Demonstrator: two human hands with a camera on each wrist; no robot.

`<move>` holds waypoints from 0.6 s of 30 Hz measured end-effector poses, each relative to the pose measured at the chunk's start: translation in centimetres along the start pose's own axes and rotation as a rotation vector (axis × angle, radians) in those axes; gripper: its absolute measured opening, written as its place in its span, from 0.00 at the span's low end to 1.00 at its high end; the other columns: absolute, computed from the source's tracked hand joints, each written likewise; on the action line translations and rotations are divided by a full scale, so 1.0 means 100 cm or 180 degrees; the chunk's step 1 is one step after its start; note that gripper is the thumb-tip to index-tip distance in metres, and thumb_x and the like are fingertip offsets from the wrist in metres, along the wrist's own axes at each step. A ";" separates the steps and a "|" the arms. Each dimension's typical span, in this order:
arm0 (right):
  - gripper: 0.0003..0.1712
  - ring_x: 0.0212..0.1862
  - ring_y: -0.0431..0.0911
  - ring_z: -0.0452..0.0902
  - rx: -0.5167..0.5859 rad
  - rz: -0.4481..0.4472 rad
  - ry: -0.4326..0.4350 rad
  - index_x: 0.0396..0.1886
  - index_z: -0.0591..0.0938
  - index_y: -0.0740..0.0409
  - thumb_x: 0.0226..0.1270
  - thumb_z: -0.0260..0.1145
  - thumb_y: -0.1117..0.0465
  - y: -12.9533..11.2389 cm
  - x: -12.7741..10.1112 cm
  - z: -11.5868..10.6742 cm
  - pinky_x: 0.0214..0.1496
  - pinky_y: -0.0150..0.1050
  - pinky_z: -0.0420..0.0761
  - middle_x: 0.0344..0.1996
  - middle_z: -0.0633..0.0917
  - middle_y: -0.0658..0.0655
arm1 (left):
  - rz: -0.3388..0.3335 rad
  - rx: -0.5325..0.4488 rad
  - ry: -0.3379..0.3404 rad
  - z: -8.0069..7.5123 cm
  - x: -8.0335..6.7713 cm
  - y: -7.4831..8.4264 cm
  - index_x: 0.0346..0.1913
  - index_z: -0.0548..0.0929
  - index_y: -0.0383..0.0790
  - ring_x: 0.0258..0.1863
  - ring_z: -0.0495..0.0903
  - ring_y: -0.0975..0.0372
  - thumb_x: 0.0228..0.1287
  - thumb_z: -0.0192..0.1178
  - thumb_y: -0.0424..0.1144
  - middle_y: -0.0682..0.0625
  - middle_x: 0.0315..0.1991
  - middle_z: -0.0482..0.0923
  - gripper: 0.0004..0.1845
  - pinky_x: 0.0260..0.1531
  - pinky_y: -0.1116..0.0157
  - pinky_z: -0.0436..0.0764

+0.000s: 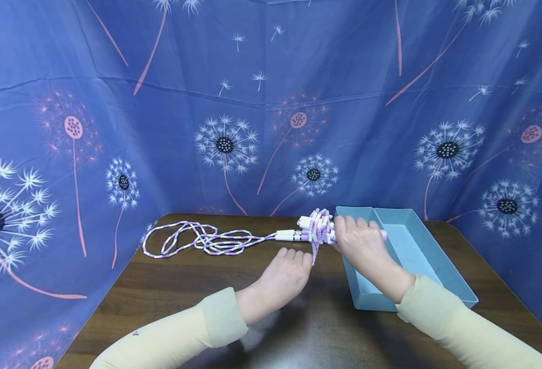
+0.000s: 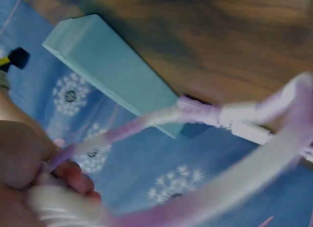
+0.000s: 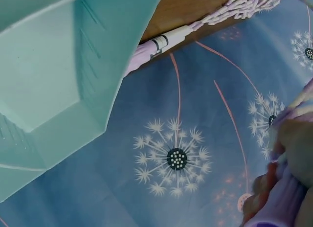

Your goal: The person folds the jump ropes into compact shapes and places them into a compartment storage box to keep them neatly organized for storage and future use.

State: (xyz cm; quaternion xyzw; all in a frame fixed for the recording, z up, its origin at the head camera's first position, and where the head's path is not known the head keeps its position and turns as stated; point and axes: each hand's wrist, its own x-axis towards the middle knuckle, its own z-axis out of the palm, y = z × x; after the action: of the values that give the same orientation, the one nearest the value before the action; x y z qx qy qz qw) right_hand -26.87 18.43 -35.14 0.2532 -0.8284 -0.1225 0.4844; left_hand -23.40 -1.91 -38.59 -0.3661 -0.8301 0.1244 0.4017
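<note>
You have the surface (image 1: 317, 328) beneath both hands, with the tray (image 1: 374, 302) under your right hand (image 1: 360, 238) and forearm. The loose rope (image 3: 242, 7) lies beyond and left of your left hand (image 1: 287, 274). Between your hands is the bundle (image 1: 319, 228): your right fingers curl round its handle (image 3: 279, 207), perhaps to anchor it, while your left ones close on a strand (image 2: 132, 128), seemingly to keep it straight. Left wrist shows that strand entering your grip, hidden from head; right wrist shows more of the handle, only its tip visible from head.
</note>
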 end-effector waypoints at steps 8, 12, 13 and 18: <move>0.20 0.12 0.52 0.63 -0.0095 -0.0052 -0.0067 0.21 0.69 0.63 0.43 0.74 0.59 -0.001 -0.005 0.006 0.13 0.39 0.56 0.12 0.67 0.57 | 0.0265 0.0133 0.0067 -0.016 0.008 -0.015 0.29 0.71 0.46 0.22 0.70 0.63 0.67 0.39 0.33 0.55 0.22 0.71 0.12 0.24 0.67 0.64; 0.07 0.11 0.53 0.62 -0.0064 -0.0137 -0.0034 0.22 0.70 0.63 0.57 0.55 0.66 -0.003 -0.005 0.005 0.12 0.40 0.56 0.12 0.66 0.57 | 0.0491 0.0220 0.0018 -0.023 0.014 -0.027 0.29 0.72 0.47 0.24 0.69 0.63 0.68 0.38 0.34 0.55 0.23 0.71 0.13 0.25 0.68 0.64; 0.08 0.11 0.53 0.62 -0.0051 -0.0164 0.0001 0.22 0.70 0.63 0.59 0.49 0.67 -0.004 -0.005 0.004 0.12 0.40 0.55 0.12 0.66 0.57 | 0.0557 0.0247 -0.0001 -0.025 0.015 -0.030 0.29 0.72 0.47 0.25 0.69 0.63 0.68 0.38 0.34 0.55 0.24 0.71 0.13 0.25 0.68 0.64; 0.13 0.10 0.51 0.59 -0.0014 -0.0325 0.0205 0.20 0.69 0.62 0.58 0.39 0.70 -0.010 -0.003 0.000 0.12 0.39 0.55 0.11 0.64 0.57 | 0.0833 0.0301 -0.0059 -0.031 0.019 -0.039 0.31 0.74 0.48 0.27 0.70 0.63 0.68 0.41 0.36 0.56 0.25 0.71 0.12 0.26 0.68 0.66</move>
State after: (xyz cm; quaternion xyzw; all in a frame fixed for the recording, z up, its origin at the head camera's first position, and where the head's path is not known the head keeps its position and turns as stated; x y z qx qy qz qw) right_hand -26.46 17.73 -35.85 0.2979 -0.7981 -0.1405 0.5044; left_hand -23.83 -3.54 -33.57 -0.4507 -0.7722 0.2181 0.3912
